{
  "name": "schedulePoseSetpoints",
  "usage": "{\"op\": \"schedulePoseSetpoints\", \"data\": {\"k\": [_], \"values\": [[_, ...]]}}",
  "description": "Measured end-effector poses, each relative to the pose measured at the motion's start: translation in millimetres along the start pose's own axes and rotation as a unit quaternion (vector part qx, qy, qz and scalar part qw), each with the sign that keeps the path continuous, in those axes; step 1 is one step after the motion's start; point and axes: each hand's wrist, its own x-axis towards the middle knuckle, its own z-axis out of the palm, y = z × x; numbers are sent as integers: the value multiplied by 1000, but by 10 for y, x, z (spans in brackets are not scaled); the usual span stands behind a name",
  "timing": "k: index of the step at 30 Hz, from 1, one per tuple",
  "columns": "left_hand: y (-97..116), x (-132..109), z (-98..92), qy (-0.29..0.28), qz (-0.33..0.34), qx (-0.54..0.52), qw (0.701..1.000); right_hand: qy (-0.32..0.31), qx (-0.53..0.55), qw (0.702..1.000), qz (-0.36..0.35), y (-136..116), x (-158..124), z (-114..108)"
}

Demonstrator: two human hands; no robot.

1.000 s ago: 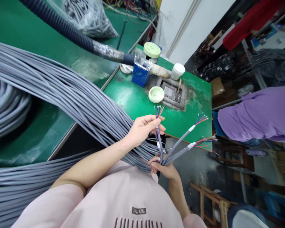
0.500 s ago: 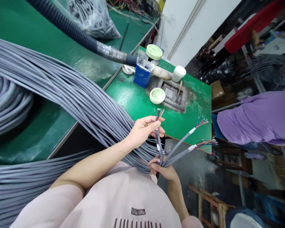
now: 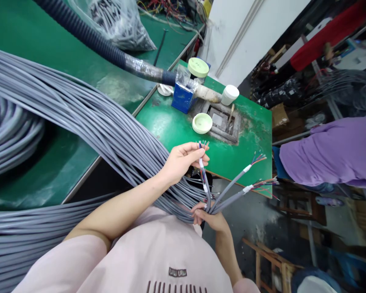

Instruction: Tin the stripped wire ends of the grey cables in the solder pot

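Note:
Between its thumb and fingers, my left hand [image 3: 187,160] pinches the thin coloured wires [image 3: 203,145] at the stripped end of a grey cable. Lower down, my right hand [image 3: 212,217] is closed around several grey cables [image 3: 208,199]. Two of these cables fan out to the right, each with a white band [image 3: 247,189] below its loose coloured wires [image 3: 259,158]. Behind my left hand, a thick bundle of grey cables [image 3: 110,122] runs from the far left down to my right hand.
On the green table [image 3: 164,126] stand a pale green dish [image 3: 202,123], a white cup [image 3: 230,94], a blue block [image 3: 182,97] and a sooty metal frame [image 3: 222,136]. A black corrugated hose [image 3: 88,36] crosses above. A person in purple [image 3: 332,150] is at the right.
My left hand has shifted slightly up and left, with its fingers nearer the wire tips. My right hand stays in place around the cables.

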Motion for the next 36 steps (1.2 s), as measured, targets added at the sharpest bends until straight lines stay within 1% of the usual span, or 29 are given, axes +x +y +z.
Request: {"op": "schedulePoseSetpoints", "data": {"k": [3,10,12,14,15,17,19,20,22,24,25,27,29,31,34,36], "values": [[25,14,0,2,-1,3,1000,0,0,1000,-6,7,-3,-1],[5,26,1,11,0,-1,1000,0,-1,1000,-1,22,-17,-3],[10,34,-9,13,-1,-5,1000,-5,-5,1000,-12,21,-21,-15],[14,34,-25,23,0,-7,1000,2,1,999,-51,4,-25,-34],[12,30,-35,30,1,-4,1000,19,17,996,-83,-11,-26,-47],[-9,19,-54,37,5,6,999,74,64,983,-155,-57,-25,-73],[-53,8,-67,29,3,4,1000,118,101,969,-193,-123,-22,-95],[-81,2,-69,19,-1,-4,1000,117,104,969,-190,-163,-21,-99],[-138,-10,-58,-18,-18,-32,999,75,89,982,-149,-255,-16,-87],[-184,-21,-31,-74,-44,-60,994,30,61,994,-91,-355,1,-50],[-200,-24,-12,-104,-56,-72,990,17,44,997,-64,-403,17,-26],[-215,-21,24,-157,-71,-89,981,15,14,1000,-23,-489,61,23],[-213,-9,55,-188,-75,-95,975,18,-3,1000,1,-557,113,63],[-205,5,77,-178,-77,-85,977,19,-8,1000,17,-606,158,92],[-196,14,102,-107,-88,-51,989,16,-18,999,38,-646,189,115],[-196,12,118,-59,-100,-45,992,8,-22,999,38,-646,192,121]]}}
